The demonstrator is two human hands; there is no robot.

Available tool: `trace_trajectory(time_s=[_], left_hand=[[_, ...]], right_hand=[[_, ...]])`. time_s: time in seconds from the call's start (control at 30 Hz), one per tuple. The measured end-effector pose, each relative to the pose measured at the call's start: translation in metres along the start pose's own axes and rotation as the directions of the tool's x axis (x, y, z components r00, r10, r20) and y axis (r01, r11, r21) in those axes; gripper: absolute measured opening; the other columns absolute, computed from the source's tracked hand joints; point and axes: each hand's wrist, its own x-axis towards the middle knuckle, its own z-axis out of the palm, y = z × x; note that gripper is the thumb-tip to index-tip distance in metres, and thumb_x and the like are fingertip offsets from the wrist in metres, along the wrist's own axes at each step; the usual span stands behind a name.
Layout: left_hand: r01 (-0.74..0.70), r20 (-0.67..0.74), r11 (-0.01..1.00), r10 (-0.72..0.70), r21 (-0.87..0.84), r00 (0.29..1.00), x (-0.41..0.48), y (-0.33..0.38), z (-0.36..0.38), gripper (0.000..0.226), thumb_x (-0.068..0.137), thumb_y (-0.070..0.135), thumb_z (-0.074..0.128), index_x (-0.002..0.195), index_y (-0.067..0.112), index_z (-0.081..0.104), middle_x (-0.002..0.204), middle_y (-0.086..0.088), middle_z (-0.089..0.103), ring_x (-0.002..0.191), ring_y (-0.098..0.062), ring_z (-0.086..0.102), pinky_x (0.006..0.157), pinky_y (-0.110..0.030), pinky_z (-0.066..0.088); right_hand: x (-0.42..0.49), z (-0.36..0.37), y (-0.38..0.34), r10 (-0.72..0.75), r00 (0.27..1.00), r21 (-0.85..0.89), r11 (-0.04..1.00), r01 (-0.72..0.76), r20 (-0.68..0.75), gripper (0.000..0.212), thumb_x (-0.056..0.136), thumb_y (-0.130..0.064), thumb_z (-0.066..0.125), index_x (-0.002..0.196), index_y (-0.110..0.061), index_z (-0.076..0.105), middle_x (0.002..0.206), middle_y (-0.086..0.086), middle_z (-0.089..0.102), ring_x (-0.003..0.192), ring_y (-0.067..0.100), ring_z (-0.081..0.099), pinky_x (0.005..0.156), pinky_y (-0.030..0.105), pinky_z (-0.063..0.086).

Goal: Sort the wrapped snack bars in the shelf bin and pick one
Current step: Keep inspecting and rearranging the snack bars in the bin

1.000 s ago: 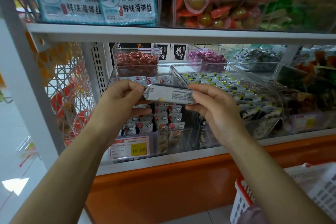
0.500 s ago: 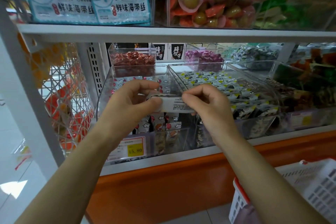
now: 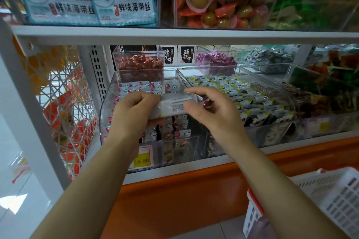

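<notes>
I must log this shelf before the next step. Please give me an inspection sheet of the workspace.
Surface: white metal shelf above an orange base panel.
Job's things: one silver-white wrapped snack bar held over the clear plastic bin of small wrapped bars.
Clutter: yellow price tag; neighbouring clear bin of yellow-marked packets.
Grippers: left hand and right hand each pinch one end of the bar.
Cables: nothing seen.
Surroundings: white plastic shopping basket lower right; seaweed packs on the upper shelf.
</notes>
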Motion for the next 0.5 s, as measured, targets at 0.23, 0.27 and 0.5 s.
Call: trace_trajectory(time_s=[0.23, 0.27, 0.5], left_hand=[[-0.374, 0.182, 0.776, 0.327, 0.508, 0.927, 0.004, -0.003, -0.007, 0.009, 0.087, 0.026, 0.06, 0.095, 0.029, 0.057, 0.104, 0.011, 0.057, 0.089, -0.001, 0.056, 0.068, -0.018, 0.05], [-0.473, 0.285, 0.661, 0.38, 0.582, 0.88, 0.005, -0.003, -0.008, 0.012, 0.087, 0.022, 0.061, 0.086, 0.033, 0.058, 0.104, 0.013, 0.057, 0.091, 0.001, 0.053, 0.074, -0.021, 0.049], [-0.562, 0.575, 0.319, 0.064, 0.763, 0.816, 0.007, -0.019, -0.004, 0.045, 0.074, 0.045, 0.031, 0.1, 0.044, 0.068, 0.142, 0.01, 0.038, 0.132, -0.012, 0.016, 0.11, -0.047, 0.016]], right_hand=[[0.002, -0.02, 0.008, 0.177, 0.957, 0.179, 0.974, -0.137, -0.229, 0.014, 0.085, -0.022, 0.065, 0.099, -0.018, 0.062, 0.077, -0.009, 0.063, 0.065, 0.008, 0.065, 0.058, 0.027, 0.058], [0.002, -0.023, 0.01, 0.214, 0.94, 0.221, 0.963, -0.157, -0.265, 0.019, 0.085, -0.023, 0.065, 0.102, -0.015, 0.062, 0.078, -0.008, 0.062, 0.063, 0.009, 0.065, 0.057, 0.026, 0.056], [0.005, -0.026, 0.014, 0.255, 0.919, 0.265, 0.948, -0.176, -0.301, 0.021, 0.086, -0.021, 0.066, 0.103, -0.013, 0.056, 0.086, -0.001, 0.059, 0.057, 0.009, 0.058, 0.053, 0.021, 0.049]])
